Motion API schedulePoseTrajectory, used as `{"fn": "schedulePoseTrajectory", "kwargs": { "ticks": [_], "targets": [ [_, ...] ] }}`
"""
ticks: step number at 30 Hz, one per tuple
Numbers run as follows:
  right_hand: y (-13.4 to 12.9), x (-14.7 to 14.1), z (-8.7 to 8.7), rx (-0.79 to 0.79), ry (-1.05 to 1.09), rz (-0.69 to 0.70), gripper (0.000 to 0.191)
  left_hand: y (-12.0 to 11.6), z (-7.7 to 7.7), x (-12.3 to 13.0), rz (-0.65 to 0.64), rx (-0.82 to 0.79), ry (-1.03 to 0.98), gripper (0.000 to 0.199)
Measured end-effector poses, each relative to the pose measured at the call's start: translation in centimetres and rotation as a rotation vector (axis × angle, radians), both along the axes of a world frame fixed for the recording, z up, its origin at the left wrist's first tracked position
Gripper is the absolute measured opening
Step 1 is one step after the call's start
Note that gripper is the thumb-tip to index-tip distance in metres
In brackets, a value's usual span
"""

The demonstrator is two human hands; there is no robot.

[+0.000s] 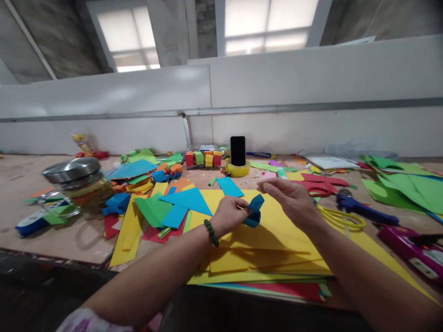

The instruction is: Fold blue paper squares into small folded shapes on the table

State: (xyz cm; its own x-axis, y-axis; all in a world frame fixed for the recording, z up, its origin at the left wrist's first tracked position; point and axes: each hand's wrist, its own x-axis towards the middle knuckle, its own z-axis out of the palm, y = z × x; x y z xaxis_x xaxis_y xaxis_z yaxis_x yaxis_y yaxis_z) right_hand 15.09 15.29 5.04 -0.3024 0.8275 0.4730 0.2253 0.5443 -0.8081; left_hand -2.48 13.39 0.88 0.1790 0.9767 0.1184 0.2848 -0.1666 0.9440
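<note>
My left hand (229, 214), with a dark green bead bracelet at its wrist, grips a small blue folded paper box (254, 220) by its left side. One flap of the box stands up at the top. Just above and right of it is my right hand (292, 198), its thumb and fingertips pinched together; what they hold, if anything, I cannot make out. Both hands are over a stack of yellow paper sheets (270, 240). A blue paper rectangle (230, 186) lies behind my left hand, and blue triangular paper (190, 199) is to its left.
On the left are a lidded glass jar (83, 182) and folded paper cubes (117, 203). A phone (237, 151) stands in a tape roll (238, 169) at the back. Red scissors (320, 188), blue-handled pliers (367, 210), and a magenta tool (408, 249) lie right.
</note>
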Motion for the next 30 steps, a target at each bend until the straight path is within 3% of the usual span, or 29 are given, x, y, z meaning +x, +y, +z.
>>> {"fn": "schedulePoseTrajectory", "kwargs": {
  "ticks": [3,5,7,11,16,18,25,30],
  "targets": [
    [0.7,0.4,-0.3,-0.118,-0.106,0.081,0.041,0.3,-0.1,-0.3,-0.007,-0.002,-0.052,0.015],
    [0.8,0.4,-0.8,-0.166,-0.232,0.127,0.028,0.4,-0.2,-0.3,-0.016,-0.007,-0.082,0.015],
    [0.7,0.1,-1.0,-0.136,-0.282,0.107,0.014,0.5,-0.2,-0.4,-0.028,-0.021,-0.117,0.016],
    [0.2,-0.2,-0.5,-0.052,-0.239,0.05,0.013,0.5,-0.3,-0.4,-0.021,-0.042,-0.177,0.018],
    [1.2,0.5,-0.4,-0.466,0.021,0.067,0.03,0.6,-0.5,-0.1,0.061,-0.031,-0.168,0.014],
    [1.7,0.8,-0.8,-0.545,0.015,0.063,0.034,0.5,-0.5,0.0,0.052,-0.008,-0.146,0.014],
    [2.0,1.0,-1.5,-0.383,-0.27,0.145,0.026,-0.1,0.0,0.2,0.051,0.117,-0.007,0.023],
    [1.5,0.8,-1.2,-0.251,-0.33,0.13,0.021,-0.2,0.1,0.3,0.042,0.071,-0.034,0.024]
  ]
}}
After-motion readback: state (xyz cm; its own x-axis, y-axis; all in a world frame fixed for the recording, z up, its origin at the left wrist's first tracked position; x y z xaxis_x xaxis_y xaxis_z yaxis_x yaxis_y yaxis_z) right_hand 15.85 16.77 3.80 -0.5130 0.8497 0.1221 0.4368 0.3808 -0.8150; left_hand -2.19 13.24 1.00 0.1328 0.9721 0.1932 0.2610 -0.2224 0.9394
